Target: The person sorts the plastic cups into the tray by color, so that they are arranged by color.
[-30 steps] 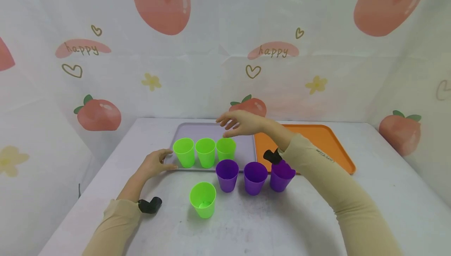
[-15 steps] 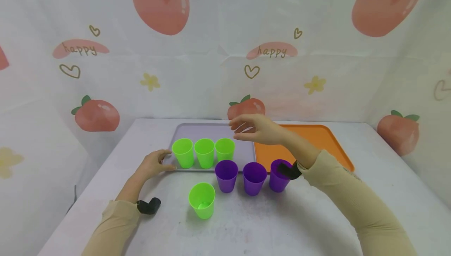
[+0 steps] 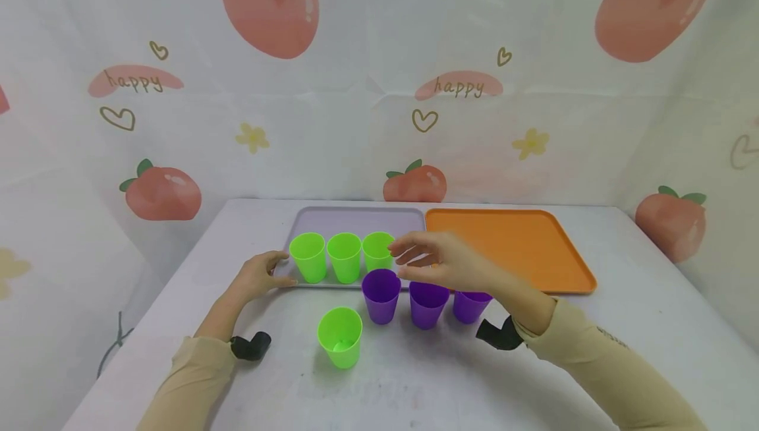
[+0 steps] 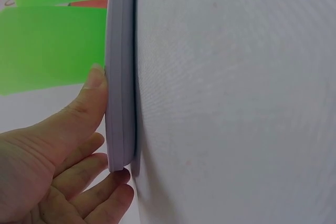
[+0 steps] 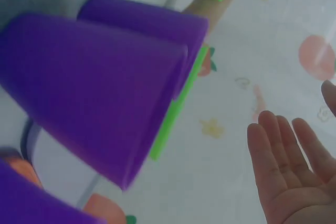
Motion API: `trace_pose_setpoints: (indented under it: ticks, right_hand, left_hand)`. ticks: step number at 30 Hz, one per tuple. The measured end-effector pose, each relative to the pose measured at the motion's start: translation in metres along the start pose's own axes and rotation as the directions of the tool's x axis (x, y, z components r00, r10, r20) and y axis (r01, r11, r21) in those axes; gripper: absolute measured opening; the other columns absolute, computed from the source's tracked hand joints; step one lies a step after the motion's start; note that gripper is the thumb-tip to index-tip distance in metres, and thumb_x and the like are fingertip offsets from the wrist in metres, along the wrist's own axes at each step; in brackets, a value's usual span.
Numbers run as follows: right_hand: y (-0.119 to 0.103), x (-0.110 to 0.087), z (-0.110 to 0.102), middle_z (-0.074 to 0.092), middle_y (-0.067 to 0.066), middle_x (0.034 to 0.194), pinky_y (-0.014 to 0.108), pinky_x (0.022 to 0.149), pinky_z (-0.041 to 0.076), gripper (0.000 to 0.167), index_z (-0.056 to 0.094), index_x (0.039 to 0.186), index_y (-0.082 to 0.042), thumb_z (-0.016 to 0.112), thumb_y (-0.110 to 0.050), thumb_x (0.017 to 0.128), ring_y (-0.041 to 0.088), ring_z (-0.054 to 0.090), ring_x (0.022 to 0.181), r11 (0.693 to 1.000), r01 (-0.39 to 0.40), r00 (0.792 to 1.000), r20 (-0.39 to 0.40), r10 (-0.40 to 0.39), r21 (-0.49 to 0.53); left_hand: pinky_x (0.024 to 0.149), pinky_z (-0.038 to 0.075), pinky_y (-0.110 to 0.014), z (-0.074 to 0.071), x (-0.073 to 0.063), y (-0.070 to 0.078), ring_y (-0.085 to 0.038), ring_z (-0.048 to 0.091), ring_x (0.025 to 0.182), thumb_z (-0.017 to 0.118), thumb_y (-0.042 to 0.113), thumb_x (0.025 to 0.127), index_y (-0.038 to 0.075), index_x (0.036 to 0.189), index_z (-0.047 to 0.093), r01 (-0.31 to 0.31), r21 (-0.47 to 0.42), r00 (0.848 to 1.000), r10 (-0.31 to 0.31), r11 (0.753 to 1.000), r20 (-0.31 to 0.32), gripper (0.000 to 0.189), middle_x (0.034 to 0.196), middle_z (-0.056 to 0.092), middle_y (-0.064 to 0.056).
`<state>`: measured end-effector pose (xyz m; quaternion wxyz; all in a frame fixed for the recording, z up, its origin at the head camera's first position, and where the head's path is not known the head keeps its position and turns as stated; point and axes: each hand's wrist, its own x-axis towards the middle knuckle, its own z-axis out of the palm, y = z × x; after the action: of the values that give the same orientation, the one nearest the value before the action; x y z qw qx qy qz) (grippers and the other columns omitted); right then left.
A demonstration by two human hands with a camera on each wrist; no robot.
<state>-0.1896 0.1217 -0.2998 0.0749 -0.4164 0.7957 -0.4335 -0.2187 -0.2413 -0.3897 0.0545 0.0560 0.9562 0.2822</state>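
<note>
In the head view my left hand (image 3: 259,275) holds the left front corner of a light purple-grey tray (image 3: 356,215). The left wrist view shows the thumb against the tray's rim (image 4: 120,77) and the fingers curled at its corner. Three lime-green cups (image 3: 344,258) stand upright in a row on that tray. My right hand (image 3: 441,261), fingers spread and holding nothing, hovers over the purple cups. Those are a left cup (image 3: 381,299), a middle cup (image 3: 425,309) and a partly covered right cup (image 3: 470,308). In the right wrist view the palm (image 5: 299,198) is bare.
An orange tray (image 3: 504,220) lies to the right, side by side with the grey one. One more lime-green cup (image 3: 340,339) stands on the white table (image 3: 273,391) in front of the trays. A cloth backdrop (image 3: 332,121) with printed peaches rises behind.
My right hand has moved back from over the green cups, rightward and down to above the purple cups. The left hand and all the cups have stayed in place.
</note>
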Motion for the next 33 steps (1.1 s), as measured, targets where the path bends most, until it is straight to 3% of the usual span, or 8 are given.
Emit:
trace_pose_setpoints:
  ticks: [6,11,19,28,33]
  right_hand:
    - [0.0,-0.008,0.023,0.064,0.018,0.113,0.026,0.083,0.057,0.037,0.058,0.116,0.002,0.068,-0.014,0.084,0.029,0.066,0.102,1.0,0.029,0.999,0.016,-0.029,0.008]
    - [-0.003,-0.014,0.04,0.064,0.013,0.117,0.027,0.086,0.056,0.041,0.057,0.118,-0.001,0.071,-0.017,0.082,0.025,0.066,0.104,0.999,-0.02,0.999,0.036,0.019,0.026]
    - [-0.004,-0.018,0.064,0.059,0.014,0.126,0.025,0.088,0.055,0.051,0.052,0.126,-0.003,0.072,-0.018,0.082,0.03,0.063,0.109,0.997,-0.051,0.996,0.073,0.047,0.057]
    - [-0.004,-0.014,0.086,0.058,0.017,0.126,0.023,0.09,0.053,0.055,0.051,0.126,0.001,0.074,-0.011,0.078,0.032,0.063,0.107,1.0,0.031,0.999,0.008,-0.031,0.0]
    - [-0.003,-0.011,0.095,0.057,0.014,0.127,0.029,0.094,0.052,0.057,0.05,0.127,0.0,0.075,-0.016,0.079,0.028,0.06,0.111,1.0,-0.001,1.0,0.001,0.001,-0.021]
  left_hand:
    - [0.093,0.046,-0.054,0.0,0.002,-0.003,-0.045,0.051,0.114,0.076,0.027,0.077,-0.004,0.13,0.048,-0.005,-0.002,1.0,0.005,1.0,-0.005,0.067,0.127,0.051,-0.032]
    - [0.093,0.046,-0.053,0.0,0.002,-0.002,-0.044,0.051,0.115,0.075,0.027,0.078,-0.003,0.13,0.048,0.001,-0.008,1.0,-0.001,1.0,-0.005,0.066,0.128,0.051,-0.032]
    - [0.092,0.046,-0.052,0.0,0.001,-0.002,-0.043,0.051,0.113,0.076,0.027,0.077,-0.003,0.13,0.049,0.003,-0.01,1.0,-0.003,1.0,-0.003,0.066,0.127,0.052,-0.032]
    - [0.088,0.047,-0.051,0.0,-0.001,0.0,-0.041,0.053,0.108,0.076,0.027,0.077,-0.004,0.129,0.049,0.008,-0.005,1.0,-0.008,1.0,0.001,0.066,0.123,0.054,-0.03]
    - [0.088,0.048,-0.051,-0.001,-0.001,0.002,-0.041,0.053,0.108,0.076,0.028,0.076,-0.004,0.128,0.05,0.001,0.006,1.0,-0.001,1.0,0.0,0.067,0.122,0.054,-0.031]
